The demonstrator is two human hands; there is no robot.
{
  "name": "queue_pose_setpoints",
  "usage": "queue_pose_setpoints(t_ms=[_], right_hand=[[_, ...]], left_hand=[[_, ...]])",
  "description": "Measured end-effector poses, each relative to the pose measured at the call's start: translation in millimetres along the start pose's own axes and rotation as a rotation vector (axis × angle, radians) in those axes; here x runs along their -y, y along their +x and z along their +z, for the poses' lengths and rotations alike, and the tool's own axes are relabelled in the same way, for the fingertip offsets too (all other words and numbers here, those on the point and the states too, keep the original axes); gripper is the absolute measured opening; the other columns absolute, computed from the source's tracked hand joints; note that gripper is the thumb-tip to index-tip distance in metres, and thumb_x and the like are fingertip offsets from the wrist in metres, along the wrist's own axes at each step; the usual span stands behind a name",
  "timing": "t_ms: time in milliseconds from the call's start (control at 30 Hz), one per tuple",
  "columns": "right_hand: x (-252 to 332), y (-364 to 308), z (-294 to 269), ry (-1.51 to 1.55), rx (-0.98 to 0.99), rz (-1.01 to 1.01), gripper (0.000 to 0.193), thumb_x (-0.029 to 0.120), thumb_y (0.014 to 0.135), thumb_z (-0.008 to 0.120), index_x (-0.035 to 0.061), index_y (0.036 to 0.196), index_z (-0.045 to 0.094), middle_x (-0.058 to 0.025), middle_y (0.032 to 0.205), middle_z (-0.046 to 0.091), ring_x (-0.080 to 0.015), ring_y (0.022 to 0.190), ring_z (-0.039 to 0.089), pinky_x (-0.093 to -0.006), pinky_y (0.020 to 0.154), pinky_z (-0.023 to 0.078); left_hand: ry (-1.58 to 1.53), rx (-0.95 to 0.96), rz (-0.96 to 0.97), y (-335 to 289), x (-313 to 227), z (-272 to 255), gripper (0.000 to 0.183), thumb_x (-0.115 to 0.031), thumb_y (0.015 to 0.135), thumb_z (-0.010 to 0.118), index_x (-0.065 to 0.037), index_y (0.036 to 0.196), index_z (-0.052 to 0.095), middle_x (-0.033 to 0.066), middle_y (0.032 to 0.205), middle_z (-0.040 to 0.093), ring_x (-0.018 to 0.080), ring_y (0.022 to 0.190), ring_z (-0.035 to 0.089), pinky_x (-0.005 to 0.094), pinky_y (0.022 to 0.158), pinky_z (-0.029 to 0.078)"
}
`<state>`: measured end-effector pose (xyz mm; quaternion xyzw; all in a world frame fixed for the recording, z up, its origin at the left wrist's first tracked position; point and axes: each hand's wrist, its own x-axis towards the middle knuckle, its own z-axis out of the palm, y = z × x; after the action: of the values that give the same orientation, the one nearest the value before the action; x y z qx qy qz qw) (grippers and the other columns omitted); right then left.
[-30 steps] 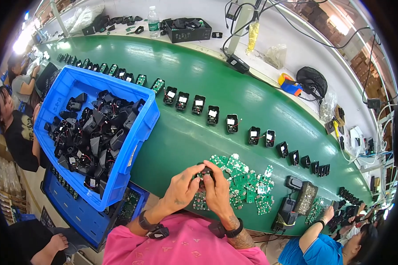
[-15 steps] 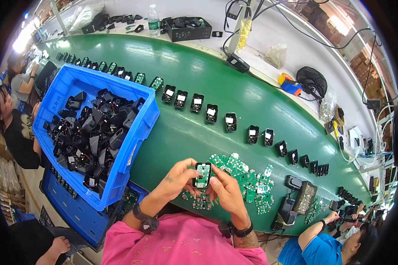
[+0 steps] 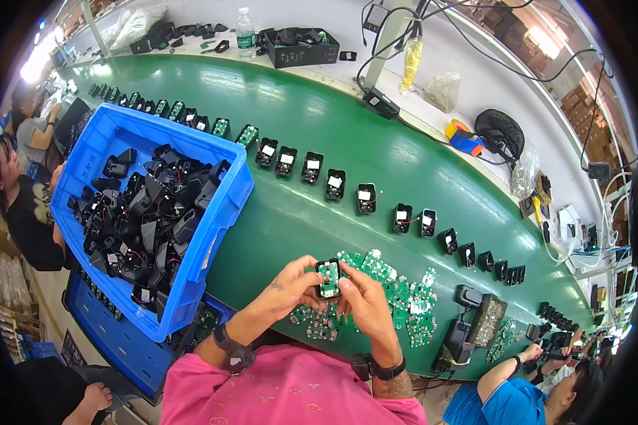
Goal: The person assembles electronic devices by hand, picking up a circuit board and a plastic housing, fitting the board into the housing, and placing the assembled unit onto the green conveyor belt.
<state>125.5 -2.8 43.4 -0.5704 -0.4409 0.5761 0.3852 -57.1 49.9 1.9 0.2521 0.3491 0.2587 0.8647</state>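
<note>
Between my two hands, above the near side of the green work surface, is a small black plastic housing point(image 3: 319, 290) with a green circuit board point(image 3: 329, 278) lying in its opening. My left hand point(image 3: 290, 289) grips its left side, the thumb by the board's lower left. On the other side my right hand point(image 3: 365, 301) closes round the housing with the thumb at its right edge. Loose green circuit boards point(image 3: 420, 301) lie in a pile to the right of and beneath my hands. Past them, a row of similar black housings point(image 3: 335, 184) runs across the surface.
A blue crate point(image 3: 207, 258) full of black housings with wires stands at my left. To the right are a black power device point(image 3: 455, 343) and a box of small metal parts point(image 3: 488, 320). Co-workers point(image 3: 500, 386) sit on both sides. A bottle point(image 3: 245, 34) stands on the back ledge.
The row of housings has shifted slightly left along the green surface. The housing in my hands has tilted a little, and my right thumb has come down onto its edge.
</note>
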Motion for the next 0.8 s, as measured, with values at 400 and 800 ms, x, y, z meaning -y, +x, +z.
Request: queue_pose_setpoints(t_ms=[400, 800], right_hand=[[3.8, 6.9, -1.5, -0.447, -0.007, -0.171, 0.063, 0.002, 0.088, 0.065, 0.0086, 0.147, 0.047, 0.0019, 0.076, 0.052, -0.0047, 0.067, 0.05, -0.0216, 0.057, 0.044], [9.2, 20.3, -14.1, -0.71, 0.031, -0.379, 0.084, 0.008, 0.079, 0.075, 0.0083, 0.153, 0.034, -0.0193, 0.12, 0.056, -0.0334, 0.105, 0.061, -0.0374, 0.084, 0.053]], left_hand=[[0.431, 0.008, 0.327, -6.0, -15.2, 9.8, 0.053, 0.0, 0.093, 0.057, -0.004, 0.145, 0.047, 0.009, 0.116, 0.064, 0.0113, 0.094, 0.063, 0.0264, 0.077, 0.059], [1.015, -0.069, 0.398, 31.5, -35.9, 7.7, 0.055, -0.011, 0.084, 0.062, 0.003, 0.136, 0.053, 0.02, 0.077, 0.069, 0.0225, 0.07, 0.071, 0.0339, 0.067, 0.054]])
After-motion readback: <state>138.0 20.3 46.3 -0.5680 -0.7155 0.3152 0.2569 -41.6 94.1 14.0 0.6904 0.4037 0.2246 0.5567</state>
